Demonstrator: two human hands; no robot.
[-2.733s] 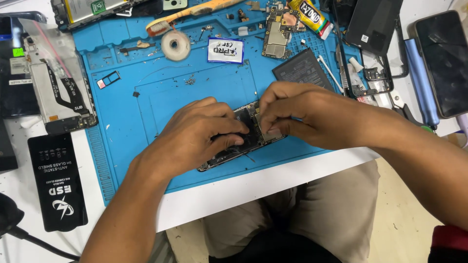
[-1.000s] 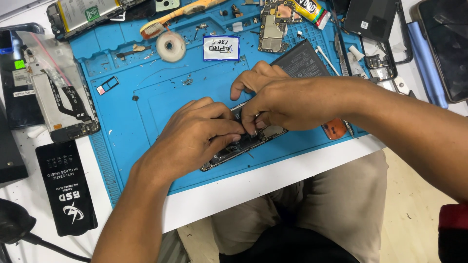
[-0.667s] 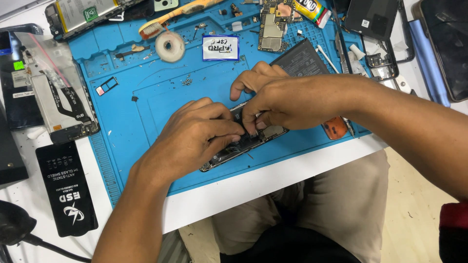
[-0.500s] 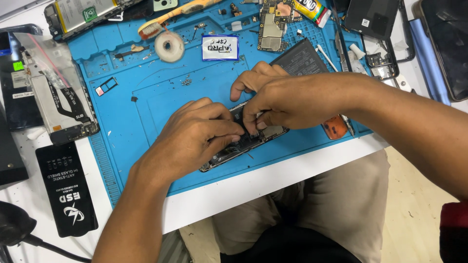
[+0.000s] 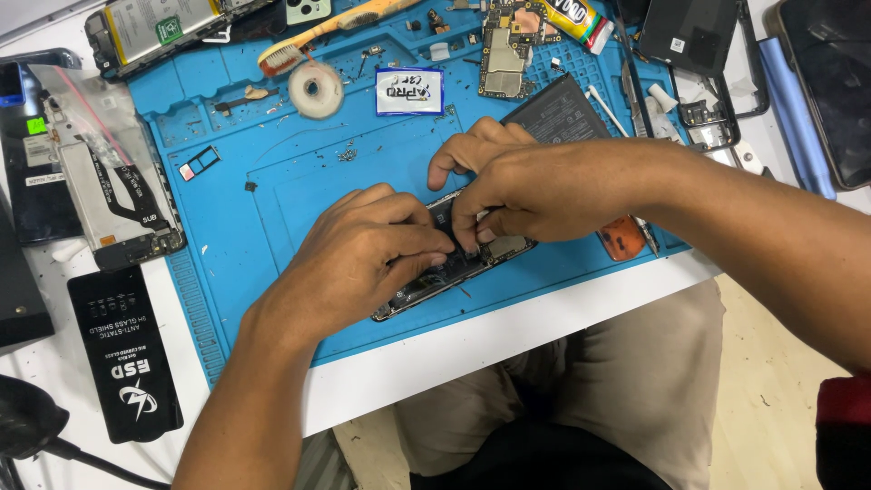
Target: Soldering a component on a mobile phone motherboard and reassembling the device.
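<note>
An opened phone (image 5: pixel 454 268) lies slantwise on a blue work mat (image 5: pixel 272 227), close to the mat's near edge and the white bench edge (image 5: pixel 435 363) below it. Bare mat stretches to the left of the hands and just behind them; the far and right margins are crowded. A roll of tape (image 5: pixel 315 88), a toothbrush (image 5: pixel 318 36) and a circuit board (image 5: pixel 504 50) line the back, a dark battery (image 5: pixel 558 113) sits just behind the right hand, and an orange tool (image 5: pixel 622 240) lies beside the right wrist.

The left hand (image 5: pixel 363 254) rests curled over the phone's middle, fingers bent down and pressing on it. The right hand (image 5: pixel 535 186) reaches in from the right, its thumb and forefinger pinched nearly closed at the phone's upper end, touching its inner parts; what, if anything, sits between the fingertips cannot be made out.
</note>
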